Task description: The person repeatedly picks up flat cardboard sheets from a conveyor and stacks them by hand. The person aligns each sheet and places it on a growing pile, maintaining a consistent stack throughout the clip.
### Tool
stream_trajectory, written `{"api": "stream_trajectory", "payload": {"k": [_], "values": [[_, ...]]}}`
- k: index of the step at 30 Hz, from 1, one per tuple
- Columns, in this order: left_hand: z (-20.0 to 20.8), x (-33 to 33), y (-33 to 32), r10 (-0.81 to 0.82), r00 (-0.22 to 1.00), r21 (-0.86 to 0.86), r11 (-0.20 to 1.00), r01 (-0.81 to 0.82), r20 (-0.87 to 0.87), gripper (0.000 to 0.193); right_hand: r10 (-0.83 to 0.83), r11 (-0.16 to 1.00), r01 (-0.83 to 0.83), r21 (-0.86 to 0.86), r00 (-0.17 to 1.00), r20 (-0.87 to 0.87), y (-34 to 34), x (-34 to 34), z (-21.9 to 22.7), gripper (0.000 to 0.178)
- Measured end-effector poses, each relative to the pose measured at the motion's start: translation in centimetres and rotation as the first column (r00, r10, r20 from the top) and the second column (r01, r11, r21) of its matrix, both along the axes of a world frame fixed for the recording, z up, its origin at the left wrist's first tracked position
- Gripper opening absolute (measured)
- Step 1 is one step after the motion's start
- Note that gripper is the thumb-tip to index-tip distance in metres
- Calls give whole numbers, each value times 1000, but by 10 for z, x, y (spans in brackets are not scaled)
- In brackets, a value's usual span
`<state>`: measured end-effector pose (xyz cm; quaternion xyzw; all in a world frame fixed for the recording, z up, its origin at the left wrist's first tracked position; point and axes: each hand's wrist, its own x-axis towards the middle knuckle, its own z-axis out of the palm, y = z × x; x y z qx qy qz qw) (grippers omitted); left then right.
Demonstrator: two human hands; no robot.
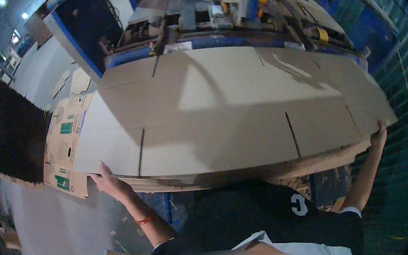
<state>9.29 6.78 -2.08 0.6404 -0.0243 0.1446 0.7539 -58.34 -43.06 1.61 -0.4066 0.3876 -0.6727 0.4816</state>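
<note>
A wide, flat cardboard sheet (214, 123) with slots cut along its edges stretches across the space before me, plain side up. My left hand (107, 181) grips its near left corner, the thumb at the top edge and the fingers partly hidden beneath. At the near right corner, my right hand (379, 136) is closed on the sheet's edge, its fingers mostly hidden. More layers of cardboard (157, 186) show under the near edge. Along the far side the sheet meets the front of a blue-framed machine (193, 45).
Printed cardboard (63, 147) with green marks lies beyond the sheet's left end, beside a dark stack (10, 130). A blue-edged machine panel (82, 28) stands at the far left. Green corrugated wall (401, 165) runs close on the right. Scraps (81, 81) lie on the floor.
</note>
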Motion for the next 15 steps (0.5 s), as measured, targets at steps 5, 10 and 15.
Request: {"api": "stream_trajectory", "payload": {"k": [5,10,15], "values": [[8,37,17,-235,946,-374,917,139,-225,24,-239,957,123,-264,848,-473,102,64,52,41],[10,-7,22,-261,957,77,959,272,-130,19,-430,823,-199,-532,392,-813,211,149,5,29],[27,-80,-21,-695,691,643,625,442,201,42,-358,532,-767,-360,181,-916,220,190,-6,32]]}}
